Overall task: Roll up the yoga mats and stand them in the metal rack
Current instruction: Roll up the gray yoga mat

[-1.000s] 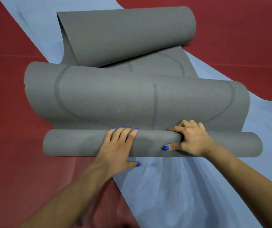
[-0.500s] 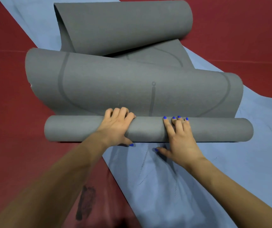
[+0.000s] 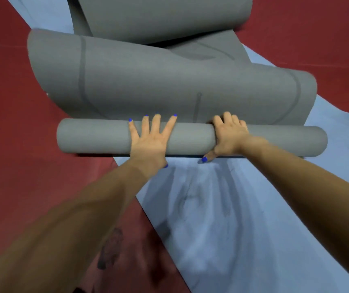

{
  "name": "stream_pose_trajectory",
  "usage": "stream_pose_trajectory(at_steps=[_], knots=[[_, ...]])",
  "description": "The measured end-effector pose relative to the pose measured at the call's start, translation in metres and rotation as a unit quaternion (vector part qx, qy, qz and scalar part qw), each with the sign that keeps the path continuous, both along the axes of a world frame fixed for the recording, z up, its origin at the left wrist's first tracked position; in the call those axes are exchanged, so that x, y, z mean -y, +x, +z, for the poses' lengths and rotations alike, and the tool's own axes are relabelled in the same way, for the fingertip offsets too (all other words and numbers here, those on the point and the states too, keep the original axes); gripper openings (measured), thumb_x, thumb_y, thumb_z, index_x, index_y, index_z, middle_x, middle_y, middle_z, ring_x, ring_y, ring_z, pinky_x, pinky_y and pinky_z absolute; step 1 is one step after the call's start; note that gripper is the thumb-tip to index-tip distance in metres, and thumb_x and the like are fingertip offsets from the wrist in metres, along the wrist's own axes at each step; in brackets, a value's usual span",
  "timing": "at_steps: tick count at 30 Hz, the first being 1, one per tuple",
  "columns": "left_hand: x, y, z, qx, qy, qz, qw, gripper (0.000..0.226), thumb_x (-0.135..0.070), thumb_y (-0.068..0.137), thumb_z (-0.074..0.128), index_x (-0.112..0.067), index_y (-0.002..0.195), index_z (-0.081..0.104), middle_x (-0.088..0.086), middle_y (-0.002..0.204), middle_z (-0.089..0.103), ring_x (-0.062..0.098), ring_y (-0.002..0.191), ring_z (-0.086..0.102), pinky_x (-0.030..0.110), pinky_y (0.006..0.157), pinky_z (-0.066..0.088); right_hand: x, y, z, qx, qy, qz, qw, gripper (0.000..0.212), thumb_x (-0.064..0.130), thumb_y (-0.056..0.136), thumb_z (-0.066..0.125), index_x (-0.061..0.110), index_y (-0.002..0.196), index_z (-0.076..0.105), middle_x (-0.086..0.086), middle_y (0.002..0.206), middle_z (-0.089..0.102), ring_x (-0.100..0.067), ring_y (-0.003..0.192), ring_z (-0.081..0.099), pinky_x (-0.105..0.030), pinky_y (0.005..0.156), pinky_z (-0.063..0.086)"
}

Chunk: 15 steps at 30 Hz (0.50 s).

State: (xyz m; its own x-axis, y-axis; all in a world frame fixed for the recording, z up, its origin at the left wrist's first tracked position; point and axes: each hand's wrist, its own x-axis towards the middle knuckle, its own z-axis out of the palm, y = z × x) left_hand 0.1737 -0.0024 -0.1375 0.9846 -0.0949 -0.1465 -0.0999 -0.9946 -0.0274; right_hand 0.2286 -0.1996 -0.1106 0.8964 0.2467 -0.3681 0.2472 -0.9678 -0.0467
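The grey yoga mat (image 3: pixel 169 85) lies partly rolled across a blue mat (image 3: pixel 222 218) on the red floor (image 3: pixel 17 144). The left hand (image 3: pixel 150 140) presses flat on the roll, fingers spread wide; the right hand (image 3: pixel 228 136) has its grip curled round the roll.

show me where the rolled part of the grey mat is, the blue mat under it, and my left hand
rolled part of the grey mat (image 3: pixel 93 137): head view, bare left stretch of the roll.
blue mat (image 3: pixel 222 229): head view, flat surface between the forearms.
left hand (image 3: pixel 150 140): head view, back of the hand, fingers straight on the roll.
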Motion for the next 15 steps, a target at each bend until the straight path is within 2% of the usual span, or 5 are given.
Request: stream_pose_trajectory(at_steps=[3,7,11,13,15], knots=[[0.004,0.017,0.002,-0.016,0.009,0.034,0.999,0.117,-0.025,0.064,0.084,-0.028,0.148,0.002,0.010,0.144,0.015,0.033,0.134,0.021,0.060,0.113,0.005,-0.002,0.011,0.006,0.003,0.003,-0.009,1.000,0.106,0.061,0.048,0.084,0.015,0.130,0.036,-0.011,0.123,0.034,-0.031,0.121,0.034,-0.041,0.102,0.027],[-0.001,0.032,0.004,-0.026,0.006,0.026,0.999,0.092,-0.011,0.063,0.080,-0.024,0.134,0.022,0.008,0.134,0.022,0.033,0.124,0.028,0.058,0.112,0.013,0.011,-0.007,-0.003,0.107,0.012,0.046,0.993,0.094,0.062,0.065,0.073,0.017,0.137,0.033,-0.009,0.127,0.036,-0.028,0.122,0.033,-0.043,0.105,0.021],[-0.003,0.037,0.008,-0.044,-0.032,0.016,0.998,0.081,-0.008,0.063,0.074,-0.023,0.130,0.031,0.004,0.131,0.031,0.032,0.123,0.030,0.058,0.111,0.013,0.017,-0.028,-0.020,0.122,-0.011,0.068,0.990,0.124,0.065,0.060,0.075,0.016,0.152,0.007,-0.013,0.148,0.022,-0.028,0.141,0.016,-0.052,0.114,0.001],[-0.007,0.042,0.015,-0.067,-0.046,0.015,0.997,0.084,-0.011,0.059,0.077,-0.024,0.131,0.034,0.001,0.127,0.039,0.030,0.123,0.033,0.056,0.110,0.016,0.014,-0.020,-0.022,0.120,-0.022,0.058,0.991,0.122,0.062,0.060,0.077,0.017,0.151,0.011,-0.011,0.146,0.026,-0.028,0.138,0.021,-0.052,0.114,0.005],[-0.010,0.049,0.023,-0.095,-0.056,0.016,0.994,0.088,-0.016,0.057,0.081,-0.027,0.132,0.038,-0.001,0.125,0.044,0.028,0.122,0.037,0.054,0.108,0.021,0.008,-0.008,-0.017,0.115,-0.020,0.050,0.992,0.109,0.055,0.064,0.078,0.019,0.148,0.018,-0.009,0.142,0.034,-0.030,0.131,0.030,-0.050,0.112,0.015]])
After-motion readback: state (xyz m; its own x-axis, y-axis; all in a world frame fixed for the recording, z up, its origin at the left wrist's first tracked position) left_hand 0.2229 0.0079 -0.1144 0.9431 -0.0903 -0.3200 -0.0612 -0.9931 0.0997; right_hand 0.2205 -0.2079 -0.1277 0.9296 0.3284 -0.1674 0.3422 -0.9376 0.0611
